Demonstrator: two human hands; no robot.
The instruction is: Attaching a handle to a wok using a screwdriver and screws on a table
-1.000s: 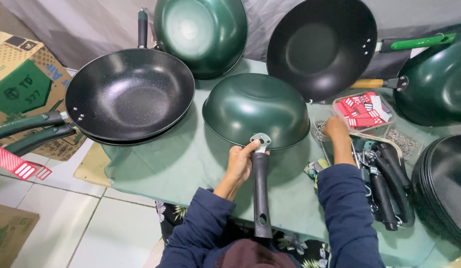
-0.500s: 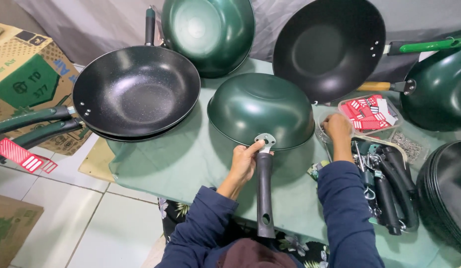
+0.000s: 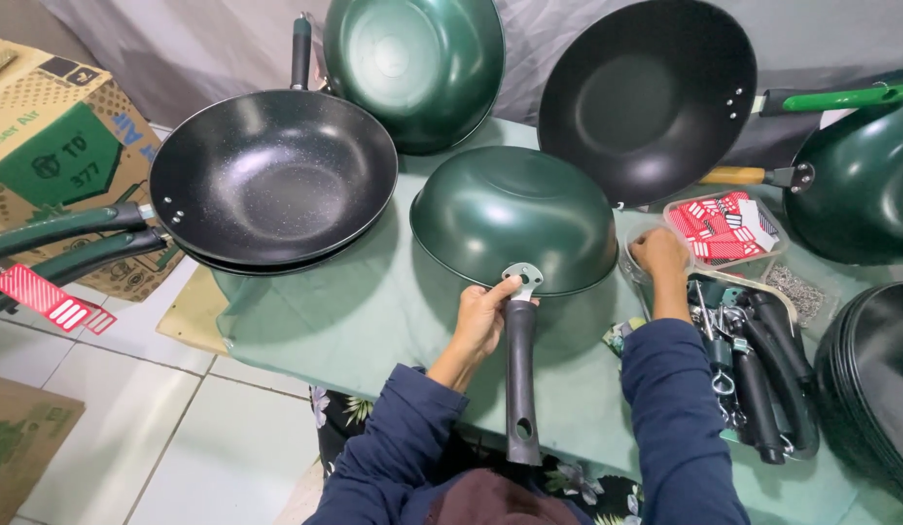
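1. Head view: little has shifted since earlier; left hand [image 3: 483, 316] stays closed on the black handle [image 3: 520, 379] at its bracket.
2. Upturned green wok [image 3: 514, 228] rests mid-table [image 3: 373, 311].
3. Right hand [image 3: 658, 255] curled in the clear tub [image 3: 638, 272]; grip unclear.

Green-clothed table [image 3: 373, 321] bears woks [image 3: 514, 219] and trays [image 3: 728, 228].

Dark navy long sleeves cover both arms, leaving the hands [image 3: 485, 316] bare.
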